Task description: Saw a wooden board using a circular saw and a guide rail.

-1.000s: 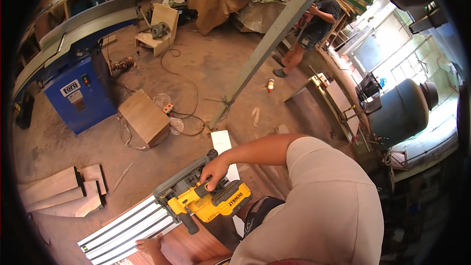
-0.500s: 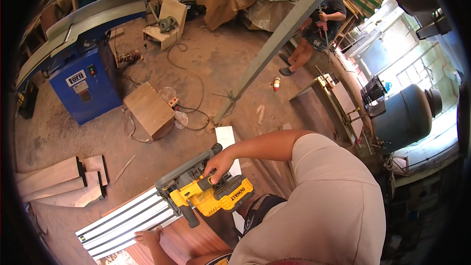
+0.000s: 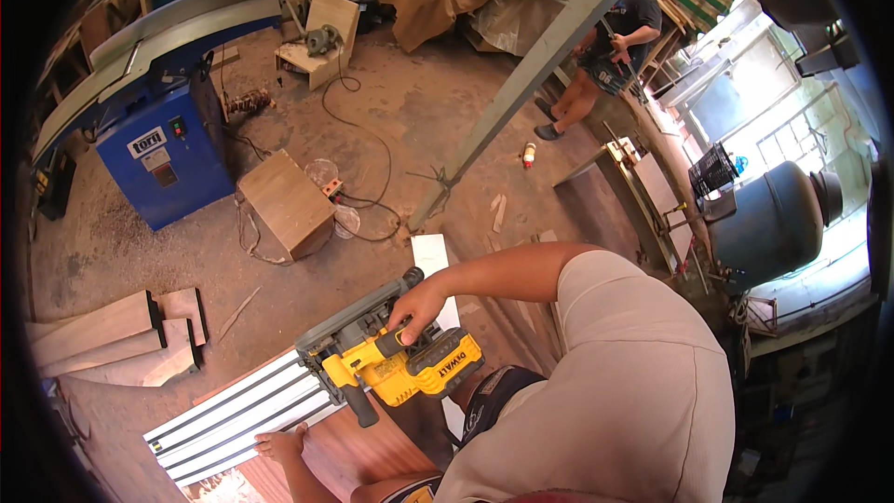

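A yellow and black cordless track saw (image 3: 386, 368) sits on the near end of a silver guide rail (image 3: 240, 421) with black strips. My right hand (image 3: 417, 310) is wrapped round the saw's rear handle. The rail lies along a reddish-brown wooden panel (image 3: 358, 452) at the lower left. My left hand (image 3: 279, 445) rests with its fingers stretched out at the rail's edge, over the panel, ahead of the saw. The saw's blade is hidden.
Thick boards (image 3: 112, 340) lie on the floor at the left. A wooden box (image 3: 287, 205) with a cord stands ahead, near a blue machine (image 3: 166, 163). A slanting post (image 3: 521, 98) rises in the middle. Another person (image 3: 615, 51) holds a long bar near a tank (image 3: 768, 224).
The view has shifted slightly. Both hands, the saw and the rail stay in nearly the same places.
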Tool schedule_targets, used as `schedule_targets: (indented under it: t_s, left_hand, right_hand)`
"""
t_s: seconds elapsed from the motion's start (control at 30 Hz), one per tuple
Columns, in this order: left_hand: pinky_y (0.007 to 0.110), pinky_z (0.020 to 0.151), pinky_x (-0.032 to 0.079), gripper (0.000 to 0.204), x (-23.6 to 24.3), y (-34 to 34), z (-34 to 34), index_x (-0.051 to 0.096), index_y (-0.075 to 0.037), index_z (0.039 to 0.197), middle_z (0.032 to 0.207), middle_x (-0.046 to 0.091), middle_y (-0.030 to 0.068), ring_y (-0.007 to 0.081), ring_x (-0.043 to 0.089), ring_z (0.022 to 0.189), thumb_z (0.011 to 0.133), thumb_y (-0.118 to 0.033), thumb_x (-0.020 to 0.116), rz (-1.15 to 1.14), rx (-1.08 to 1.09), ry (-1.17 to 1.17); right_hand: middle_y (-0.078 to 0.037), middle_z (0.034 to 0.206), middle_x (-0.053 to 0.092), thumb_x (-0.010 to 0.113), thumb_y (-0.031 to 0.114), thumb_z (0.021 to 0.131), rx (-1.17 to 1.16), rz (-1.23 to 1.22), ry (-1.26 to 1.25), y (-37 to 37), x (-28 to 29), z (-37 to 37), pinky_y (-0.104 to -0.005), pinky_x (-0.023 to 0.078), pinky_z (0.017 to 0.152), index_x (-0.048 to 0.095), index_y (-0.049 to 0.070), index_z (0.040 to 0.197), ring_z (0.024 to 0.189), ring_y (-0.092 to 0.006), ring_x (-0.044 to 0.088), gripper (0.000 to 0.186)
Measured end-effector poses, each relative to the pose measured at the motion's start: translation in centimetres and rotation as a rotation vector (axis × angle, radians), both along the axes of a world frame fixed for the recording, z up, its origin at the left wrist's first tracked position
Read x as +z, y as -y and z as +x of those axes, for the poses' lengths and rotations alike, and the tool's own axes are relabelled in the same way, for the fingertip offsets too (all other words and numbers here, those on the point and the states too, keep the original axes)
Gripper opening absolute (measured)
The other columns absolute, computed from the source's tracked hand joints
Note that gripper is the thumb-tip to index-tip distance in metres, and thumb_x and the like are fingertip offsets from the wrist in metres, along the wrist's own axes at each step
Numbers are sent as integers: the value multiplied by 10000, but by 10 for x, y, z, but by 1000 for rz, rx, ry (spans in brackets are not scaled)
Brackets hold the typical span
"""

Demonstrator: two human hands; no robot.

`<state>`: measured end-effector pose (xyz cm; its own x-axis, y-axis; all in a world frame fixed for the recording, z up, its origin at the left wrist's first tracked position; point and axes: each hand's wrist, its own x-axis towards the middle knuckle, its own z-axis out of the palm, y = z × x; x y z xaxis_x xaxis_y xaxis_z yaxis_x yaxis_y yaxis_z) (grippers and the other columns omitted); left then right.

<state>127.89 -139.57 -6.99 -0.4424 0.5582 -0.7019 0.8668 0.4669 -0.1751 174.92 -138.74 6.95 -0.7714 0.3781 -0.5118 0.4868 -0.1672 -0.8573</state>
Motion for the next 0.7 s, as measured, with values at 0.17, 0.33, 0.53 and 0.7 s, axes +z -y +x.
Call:
schedule_targets:
  t_s: [0.17, 0.33, 0.53, 0.7]
  left_hand:
    - [454, 1182, 126, 1442, -1, -1, 0, -91, 130, 1438, 1494, 15, 407, 474, 51, 1436, 593, -592, 828, -4, -1, -13]
    - [455, 1181, 131, 1438, -2, -1, 1, -92, 127, 1440, 1494, 14, 407, 475, 57, 1435, 595, -584, 831, -5, -3, -12]
    - [461, 1180, 134, 1434, -3, 0, -1, -96, 124, 1440, 1494, 1, 408, 478, 54, 1434, 598, -568, 836, 2, 14, 4]
    - [453, 1184, 125, 1438, -7, -1, 0, -115, 115, 1440, 1504, -11, 391, 467, 39, 1438, 606, -569, 835, -16, 21, -17]
  right_hand:
    - [-153, 1131, 634, 594, 596, 870, -6, -9, 15, 0, 1, 0, -363, 433, 891, 594, -16, 1206, 1067, -236, 563, 699]
    - [-156, 1127, 633, 589, 586, 879, 4, 4, 18, -1, 8, -1, -362, 428, 894, 599, -23, 1192, 1065, -236, 562, 685]
    - [-162, 1132, 632, 578, 604, 877, 2, 0, 7, 0, 9, -2, -364, 426, 899, 597, -26, 1193, 1071, -240, 561, 704]
    - [-163, 1128, 633, 571, 616, 875, 15, 21, 9, -1, 7, -1, -365, 429, 896, 589, -24, 1205, 1068, -239, 562, 721]
